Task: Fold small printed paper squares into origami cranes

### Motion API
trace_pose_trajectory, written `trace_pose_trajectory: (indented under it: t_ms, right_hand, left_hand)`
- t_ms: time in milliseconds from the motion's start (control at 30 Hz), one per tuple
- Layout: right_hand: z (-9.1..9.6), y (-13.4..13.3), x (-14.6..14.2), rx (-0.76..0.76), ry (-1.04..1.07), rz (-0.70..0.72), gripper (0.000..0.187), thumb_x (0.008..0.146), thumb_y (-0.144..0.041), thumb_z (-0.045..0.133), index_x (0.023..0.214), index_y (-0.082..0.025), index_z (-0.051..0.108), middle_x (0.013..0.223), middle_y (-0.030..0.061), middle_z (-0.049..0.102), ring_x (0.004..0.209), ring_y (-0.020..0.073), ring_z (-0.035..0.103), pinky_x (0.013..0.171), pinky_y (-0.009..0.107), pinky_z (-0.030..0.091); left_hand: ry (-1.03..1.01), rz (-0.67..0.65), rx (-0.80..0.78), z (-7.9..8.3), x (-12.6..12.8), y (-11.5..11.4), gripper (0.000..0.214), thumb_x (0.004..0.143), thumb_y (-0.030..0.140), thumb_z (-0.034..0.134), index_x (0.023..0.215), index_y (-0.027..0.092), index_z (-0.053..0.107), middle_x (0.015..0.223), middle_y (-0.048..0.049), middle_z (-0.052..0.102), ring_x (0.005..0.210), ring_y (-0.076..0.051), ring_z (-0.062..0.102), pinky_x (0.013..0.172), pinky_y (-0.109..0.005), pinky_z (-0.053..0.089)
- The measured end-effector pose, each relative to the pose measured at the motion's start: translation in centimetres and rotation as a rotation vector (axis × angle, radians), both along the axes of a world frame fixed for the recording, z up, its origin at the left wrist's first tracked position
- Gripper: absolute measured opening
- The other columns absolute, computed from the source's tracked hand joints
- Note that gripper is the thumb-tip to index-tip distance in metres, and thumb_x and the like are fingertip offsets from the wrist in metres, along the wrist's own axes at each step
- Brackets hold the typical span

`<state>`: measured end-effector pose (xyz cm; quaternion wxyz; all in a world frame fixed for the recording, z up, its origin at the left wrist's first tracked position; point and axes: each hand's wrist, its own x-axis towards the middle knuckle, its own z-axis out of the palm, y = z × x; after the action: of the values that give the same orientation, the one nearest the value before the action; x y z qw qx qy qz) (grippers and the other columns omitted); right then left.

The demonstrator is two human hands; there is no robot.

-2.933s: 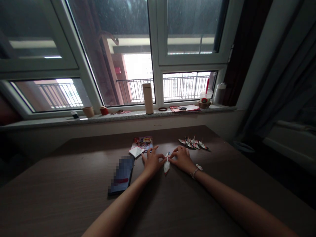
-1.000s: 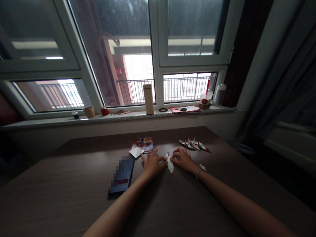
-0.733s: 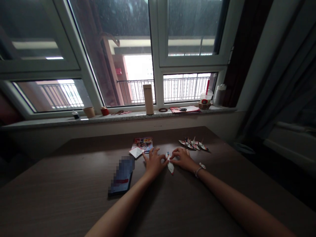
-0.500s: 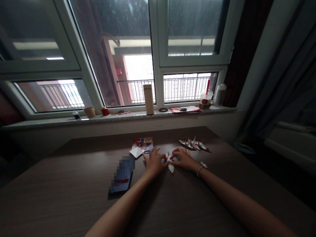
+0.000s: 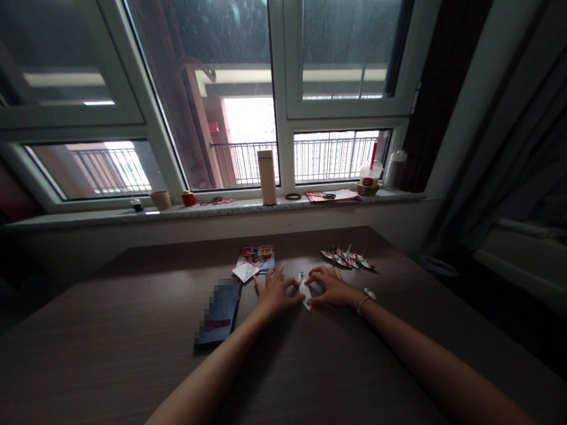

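Observation:
Between my hands a small folded paper piece (image 5: 305,290), white with a few coloured marks, lies on the dark table (image 5: 133,330). My left hand (image 5: 275,293) is at its left edge, with thumb and index finger on the paper and the other fingers raised. On the other side my right hand (image 5: 333,288), with a bracelet (image 5: 365,299) at the wrist, grips the right edge between thumb and index finger. Beyond the right hand several folded paper pieces (image 5: 348,258) with pointed tips sit in a cluster.
Left of my left hand lies a phone (image 5: 220,316). Behind it are a white folded paper (image 5: 245,271) and a colourful printed sheet (image 5: 261,257). On the windowsill stand a beige flask (image 5: 266,177), a paper cup (image 5: 160,200), a drink cup with red straw (image 5: 370,172) and scissors on papers (image 5: 341,196).
Both thumbs have slid down toward the near end of the folded paper, so more of its middle shows. The paper stays in about the same place.

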<state>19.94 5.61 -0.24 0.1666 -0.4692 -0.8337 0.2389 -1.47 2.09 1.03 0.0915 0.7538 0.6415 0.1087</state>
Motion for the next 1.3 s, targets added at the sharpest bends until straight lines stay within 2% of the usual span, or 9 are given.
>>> trace_pose_trajectory:
  t_ms: [300, 500, 633, 700, 867, 1067, 1300]
  right_hand:
    - [0.2, -0.1, 0.1, -0.001, -0.041, 0.036, 0.071, 0.057, -0.062, 0.079, 0.119, -0.033, 0.061, 0.139, 0.0063, 0.041, 0.136, 0.0326, 0.032, 0.116, 0.061, 0.0]
    - [0.2, -0.2, 0.3, 0.0, -0.062, 0.05, 0.077, 0.054, -0.065, 0.079, 0.122, -0.033, 0.058, 0.14, 0.0067, 0.04, 0.136, 0.0335, 0.032, 0.116, 0.062, -0.001]
    - [0.1, -0.3, 0.3, 0.01, -0.063, 0.053, 0.079, 0.055, -0.066, 0.079, 0.124, -0.034, 0.057, 0.141, 0.0067, 0.041, 0.136, 0.0336, 0.032, 0.116, 0.061, 0.001]
    - [0.1, -0.2, 0.4, 0.021, -0.053, 0.063, 0.074, 0.06, -0.065, 0.077, 0.124, -0.034, 0.058, 0.141, 0.0065, 0.042, 0.136, 0.0326, 0.032, 0.117, 0.06, 0.003]
    - [-0.2, 0.3, 0.8, 0.078, 0.022, 0.083, 0.04, 0.082, -0.053, 0.065, 0.118, -0.034, 0.065, 0.134, 0.0048, 0.051, 0.131, 0.0266, 0.04, 0.116, 0.05, 0.017]
    - [-1.0, 0.9, 0.8, 0.214, 0.133, 0.085, 0.027, 0.082, -0.042, 0.07, 0.107, -0.032, 0.073, 0.125, 0.0043, 0.058, 0.126, 0.0241, 0.044, 0.112, 0.041, 0.029]
    - [-0.6, 0.5, 0.5, 0.365, 0.09, 0.178, 0.01, 0.085, -0.035, 0.068, 0.09, -0.034, 0.076, 0.112, -0.0002, 0.068, 0.129, 0.0244, 0.044, 0.115, 0.049, 0.017]
  left_hand:
    - [0.05, -0.075, -0.099, -0.3, -0.7, 0.0, 0.071, 0.067, 0.078, 0.058, 0.128, 0.042, 0.056, 0.163, -0.0051, 0.012, 0.149, -0.039, 0.001, 0.105, -0.075, -0.008]
    - [0.067, -0.09, -0.105, -0.3, -0.7, -0.3, 0.073, 0.069, 0.077, 0.056, 0.134, 0.043, 0.05, 0.164, -0.0062, 0.011, 0.15, -0.037, 0.0, 0.107, -0.074, -0.007]
    - [0.073, -0.104, -0.048, -0.5, -0.6, -0.7, 0.068, 0.074, 0.075, 0.054, 0.134, 0.044, 0.05, 0.163, -0.0054, 0.013, 0.15, -0.037, 0.002, 0.109, -0.071, -0.007]
    - [0.06, -0.113, -0.017, -0.7, -0.7, -0.8, 0.064, 0.076, 0.073, 0.054, 0.133, 0.045, 0.051, 0.163, -0.005, 0.015, 0.149, -0.037, 0.005, 0.11, -0.07, -0.007]
    - [0.02, -0.112, -0.005, -1.1, -1.0, -0.6, 0.063, 0.076, 0.072, 0.054, 0.134, 0.048, 0.05, 0.162, -0.0045, 0.02, 0.149, -0.035, 0.009, 0.111, -0.068, -0.006]
    - [0.012, -0.102, -0.023, -0.8, -1.0, -0.6, 0.061, 0.078, 0.07, 0.054, 0.134, 0.049, 0.049, 0.162, -0.0038, 0.02, 0.149, -0.035, 0.008, 0.111, -0.069, -0.006]
    - [-0.002, -0.112, -0.003, -0.9, -1.0, -0.6, 0.06, 0.077, 0.069, 0.055, 0.133, 0.049, 0.05, 0.161, -0.0044, 0.022, 0.149, -0.036, 0.01, 0.11, -0.071, -0.005]
